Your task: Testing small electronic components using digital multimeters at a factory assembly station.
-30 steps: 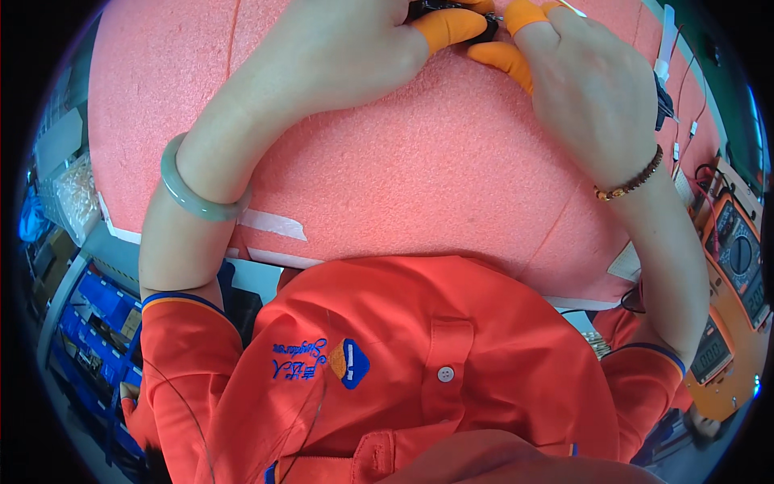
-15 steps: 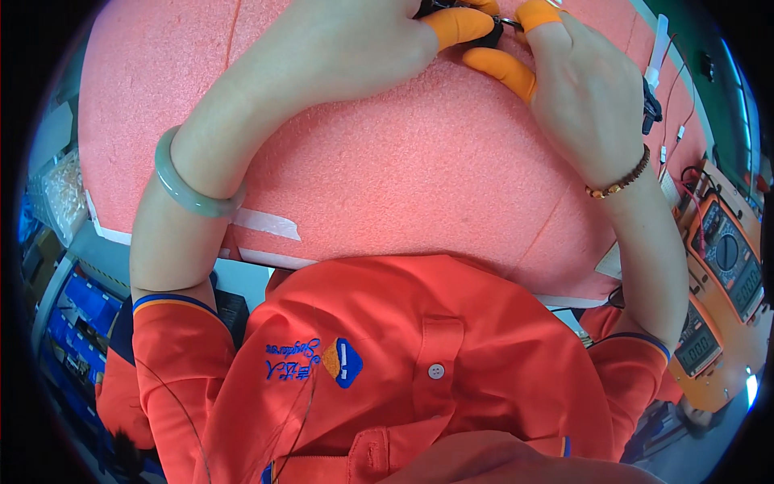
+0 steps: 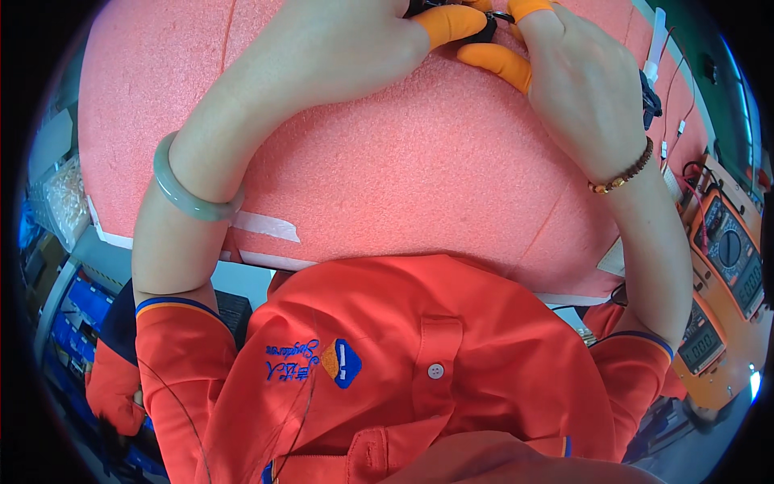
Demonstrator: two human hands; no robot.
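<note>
My left hand (image 3: 355, 44) reaches to the far edge of the view, closed on a small black part (image 3: 488, 32) with orange finger cots over its fingertips. Only a piece of that part shows; the rest is behind the fingers or cut off by the frame. Close by on the right, my right hand (image 3: 576, 89) has its fingers curled in toward the same part, also in orange cots. A thin dark, shiny piece (image 3: 504, 16) shows beside its forefinger. What the right fingers grip is hidden. Both hands are over a pink foam mat (image 3: 419, 169).
At the right, two orange multimeters (image 3: 730, 248) lie on a tan board. Thin wires with white connectors (image 3: 681, 127) and a black item (image 3: 650, 101) lie by my right wrist. Blue bins (image 3: 90, 300) and a clear plastic bag (image 3: 64, 198) are at the left.
Both hands have shifted slightly up and left with the black part. The finger positions look nearly the same.
</note>
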